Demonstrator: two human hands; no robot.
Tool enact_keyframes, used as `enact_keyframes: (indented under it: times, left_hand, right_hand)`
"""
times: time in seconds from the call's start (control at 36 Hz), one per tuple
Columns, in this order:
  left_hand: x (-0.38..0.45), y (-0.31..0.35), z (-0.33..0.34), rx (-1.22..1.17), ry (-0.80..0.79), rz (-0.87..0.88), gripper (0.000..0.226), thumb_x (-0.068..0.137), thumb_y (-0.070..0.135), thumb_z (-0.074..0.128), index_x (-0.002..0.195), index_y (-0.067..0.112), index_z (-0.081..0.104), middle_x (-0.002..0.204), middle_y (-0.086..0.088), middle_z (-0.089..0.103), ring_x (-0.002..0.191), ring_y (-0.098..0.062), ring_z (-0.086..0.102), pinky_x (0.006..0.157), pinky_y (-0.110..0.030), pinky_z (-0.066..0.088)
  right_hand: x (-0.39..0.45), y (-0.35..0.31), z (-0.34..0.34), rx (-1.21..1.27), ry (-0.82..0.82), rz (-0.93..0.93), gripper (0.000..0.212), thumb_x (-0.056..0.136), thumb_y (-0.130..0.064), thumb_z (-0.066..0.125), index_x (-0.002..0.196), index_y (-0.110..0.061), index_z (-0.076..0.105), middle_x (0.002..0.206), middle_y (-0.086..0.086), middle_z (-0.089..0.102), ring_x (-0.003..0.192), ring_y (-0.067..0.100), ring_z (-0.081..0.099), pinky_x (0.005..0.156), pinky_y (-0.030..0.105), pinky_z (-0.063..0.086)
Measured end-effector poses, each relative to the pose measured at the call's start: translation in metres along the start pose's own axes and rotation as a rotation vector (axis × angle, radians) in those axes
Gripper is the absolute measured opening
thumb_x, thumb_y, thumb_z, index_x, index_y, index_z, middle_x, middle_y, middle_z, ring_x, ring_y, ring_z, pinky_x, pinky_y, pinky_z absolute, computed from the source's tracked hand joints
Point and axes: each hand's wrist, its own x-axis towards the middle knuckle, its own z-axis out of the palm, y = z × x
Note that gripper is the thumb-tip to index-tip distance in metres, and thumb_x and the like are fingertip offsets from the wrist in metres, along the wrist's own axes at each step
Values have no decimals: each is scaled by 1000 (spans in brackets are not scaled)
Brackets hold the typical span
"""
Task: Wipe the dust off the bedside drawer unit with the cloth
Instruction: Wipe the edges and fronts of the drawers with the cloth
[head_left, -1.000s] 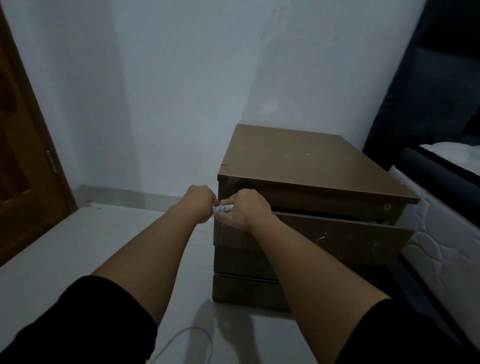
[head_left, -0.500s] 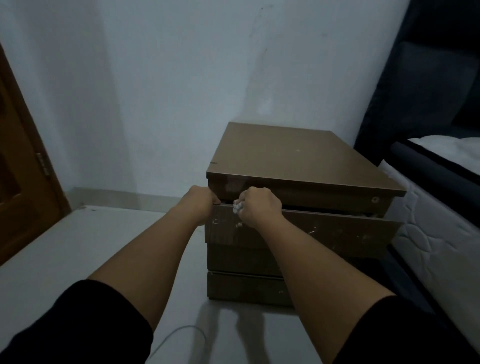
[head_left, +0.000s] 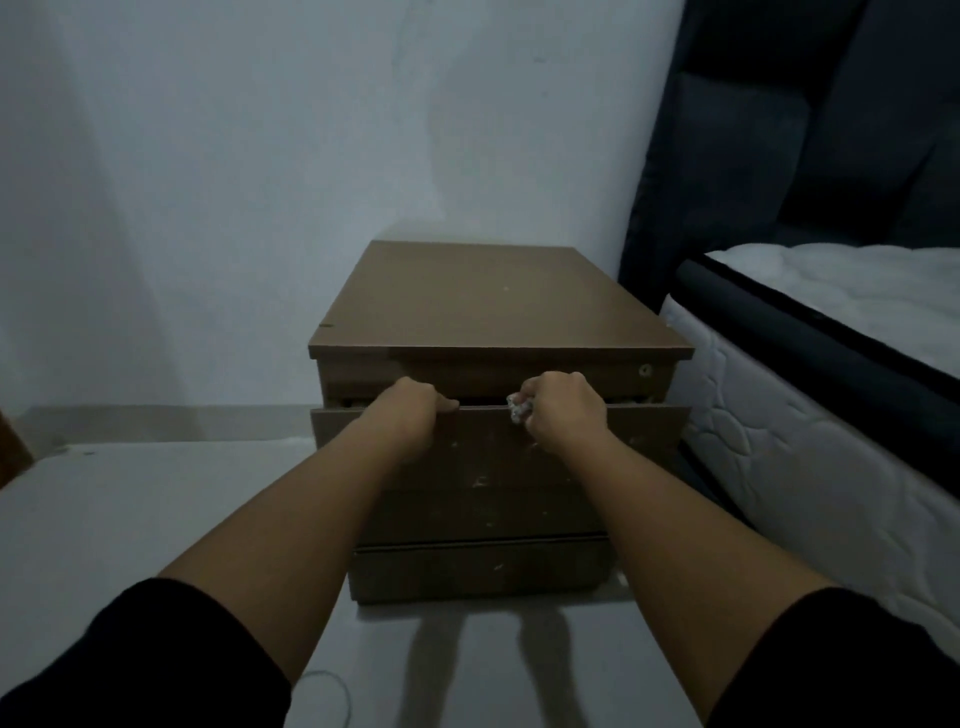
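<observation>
A brown bedside drawer unit (head_left: 483, 306) stands against the white wall, its top drawer (head_left: 483, 447) pulled slightly out. My left hand (head_left: 410, 410) grips the top edge of that drawer front, left of centre. My right hand (head_left: 563, 415) is closed on a small crumpled pale cloth (head_left: 518, 408), which pokes out at the thumb side and rests on the same drawer edge, right of centre. Pale scuffs mark the drawer fronts.
A bed with a white quilted mattress (head_left: 789, 415) and dark headboard (head_left: 779, 130) stands close on the right of the unit. Pale floor (head_left: 130, 519) spreads to the left. A thin white cable (head_left: 332, 691) lies on the floor near me. A wooden door edge (head_left: 13, 447) shows at far left.
The view has swung so the unit faces me squarely. My hands have moved apart along the top drawer's edge, the right one carrying the cloth rightward.
</observation>
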Motion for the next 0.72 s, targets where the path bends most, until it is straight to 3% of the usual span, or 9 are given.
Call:
enact_keyframes:
  times: [0.17, 0.33, 0.47, 0.72]
  left_hand:
    - [23, 35, 6, 51, -41, 39, 51, 98, 10, 44, 145, 28, 40, 140, -11, 46, 122, -29, 53, 105, -40, 45]
    - [26, 62, 13, 147, 195, 143, 43, 94, 4, 47, 130, 24, 60, 126, -8, 59, 111, -27, 59, 93, -38, 52]
    - [26, 70, 9, 193, 255, 145, 35, 91, 3, 47, 118, 19, 65, 111, -6, 65, 102, -23, 61, 86, -36, 53]
    - [29, 72, 10, 233, 296, 160, 34, 89, 1, 51, 114, 19, 65, 111, -5, 66, 102, -24, 61, 84, -36, 52]
  right_hand:
    - [1, 49, -9, 23, 32, 74, 29, 86, -19, 60, 115, -26, 61, 111, 5, 59, 103, 23, 50, 83, 41, 53]
    - [3, 94, -14, 12, 85, 134, 29, 91, -20, 54, 118, -26, 61, 116, 6, 58, 110, 25, 47, 87, 39, 51]
    - [4, 118, -16, 10, 114, 163, 29, 90, -20, 57, 118, -25, 62, 118, 7, 58, 111, 26, 47, 84, 36, 48]
    - [5, 142, -14, 66, 182, 238, 31, 90, -19, 58, 120, -25, 61, 119, 6, 55, 112, 25, 46, 83, 35, 46]
